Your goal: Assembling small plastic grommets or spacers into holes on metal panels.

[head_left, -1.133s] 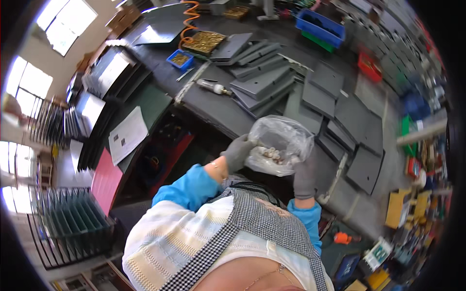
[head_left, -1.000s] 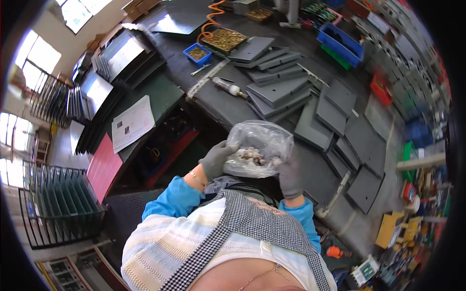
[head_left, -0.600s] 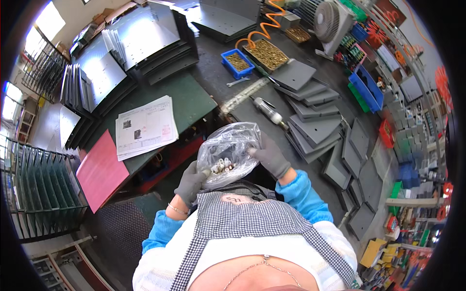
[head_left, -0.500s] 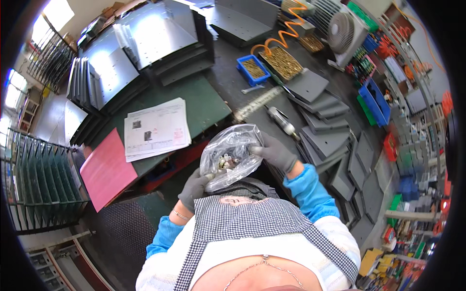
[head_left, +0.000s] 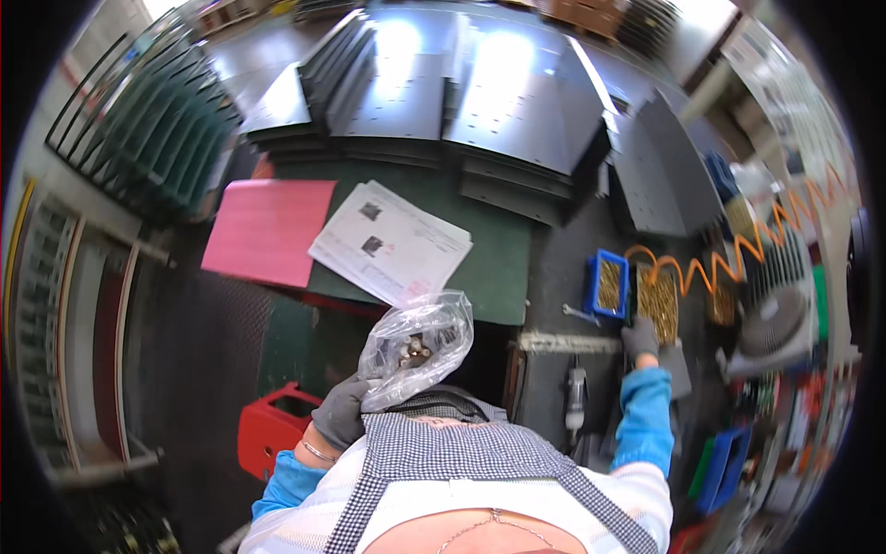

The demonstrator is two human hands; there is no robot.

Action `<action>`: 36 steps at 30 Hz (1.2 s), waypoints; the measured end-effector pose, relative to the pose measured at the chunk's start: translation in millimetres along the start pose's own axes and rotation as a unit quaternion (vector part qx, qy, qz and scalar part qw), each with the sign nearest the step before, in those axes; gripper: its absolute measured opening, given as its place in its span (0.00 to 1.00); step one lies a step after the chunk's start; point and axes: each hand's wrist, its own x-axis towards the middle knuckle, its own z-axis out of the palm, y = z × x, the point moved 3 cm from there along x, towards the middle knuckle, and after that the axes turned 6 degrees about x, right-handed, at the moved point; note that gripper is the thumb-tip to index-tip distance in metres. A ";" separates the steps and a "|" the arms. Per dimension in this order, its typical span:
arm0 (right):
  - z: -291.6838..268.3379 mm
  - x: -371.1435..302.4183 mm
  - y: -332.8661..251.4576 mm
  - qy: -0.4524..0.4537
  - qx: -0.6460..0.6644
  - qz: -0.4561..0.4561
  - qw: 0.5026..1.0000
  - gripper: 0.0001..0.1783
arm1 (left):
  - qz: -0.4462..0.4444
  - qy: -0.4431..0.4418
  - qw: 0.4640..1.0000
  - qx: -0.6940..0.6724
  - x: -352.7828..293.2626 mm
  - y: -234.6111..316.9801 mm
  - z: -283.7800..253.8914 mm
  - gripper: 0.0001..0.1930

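My left hand (head_left: 340,414), in a grey glove, is closed on the near-left rim of a clear plastic bag (head_left: 445,362). The bag gapes open in front of my apron, and small whitish and metallic parts (head_left: 413,349) lie inside it. My right hand (head_left: 640,340), gloved the same way, is stretched out at the near edge of a tray of brass-coloured screws or similar small fasteners (head_left: 657,300). Its fingers are too small and blurred to make out. Just left of that tray is a blue bin (head_left: 592,288) of similar brass-coloured pieces.
A wrench (head_left: 580,316) and a cylindrical power tool (head_left: 576,399) lie near my right arm. Printed sheets (head_left: 406,242) and a pink sheet (head_left: 269,231) rest on the green table (head_left: 498,268). Behind stand dark metal panels (head_left: 517,115). An orange coiled hose (head_left: 711,277) hangs near a fan (head_left: 773,320).
My right hand has let go of the bag and reached right to the tray. The left hand still holds the bag. The whole view has turned to the right.
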 end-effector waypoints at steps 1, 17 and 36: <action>-9.4 -1.4 -22.2 -0.019 0.002 0.006 1.000 0.24 | -0.060 0.028 0.996 -0.067 -9.5 -3.7 2.6 0.21; -123.3 -104.4 -94.1 0.055 0.101 -0.041 0.993 0.18 | -0.192 0.031 0.894 -0.403 -47.9 -22.7 -17.0 0.26; 51.8 -96.6 -329.9 -0.134 -0.002 -0.319 0.938 0.28 | -0.089 0.219 0.870 -0.433 -109.6 -63.0 -26.9 0.22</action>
